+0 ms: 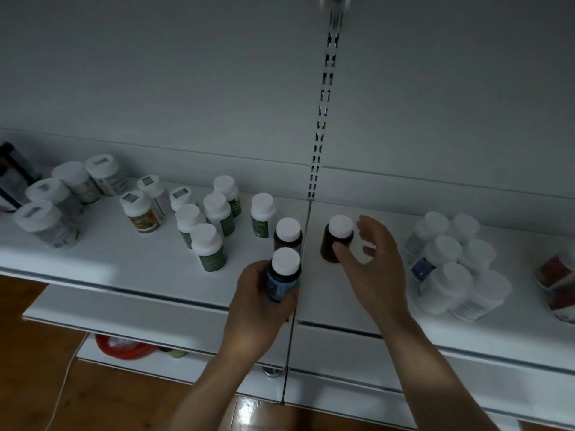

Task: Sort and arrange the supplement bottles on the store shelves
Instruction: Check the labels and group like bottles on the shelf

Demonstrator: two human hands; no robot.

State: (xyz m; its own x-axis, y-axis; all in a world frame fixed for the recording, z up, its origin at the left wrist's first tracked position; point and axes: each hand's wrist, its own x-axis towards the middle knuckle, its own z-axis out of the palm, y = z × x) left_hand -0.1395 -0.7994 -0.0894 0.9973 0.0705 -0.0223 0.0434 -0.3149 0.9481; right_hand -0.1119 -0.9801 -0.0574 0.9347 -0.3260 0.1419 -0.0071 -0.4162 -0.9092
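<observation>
A shop: white metal display shelving with a slotted upright (322, 119) running down its back panel (155, 73); left of the upright, white-capped supplement bottles (208, 247) stand grouped on the shelf (124, 253); right of it, a cluster of white bottles (451, 275); below it, lower shelf tiers (186, 309).

Bare forearms (429, 368), left grip (256, 306), right grip (376, 269)

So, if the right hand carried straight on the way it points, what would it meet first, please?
Probably the lone dark brown bottle just right of the shelf seam; the open right hand points at it, though depth is unclear.
</observation>
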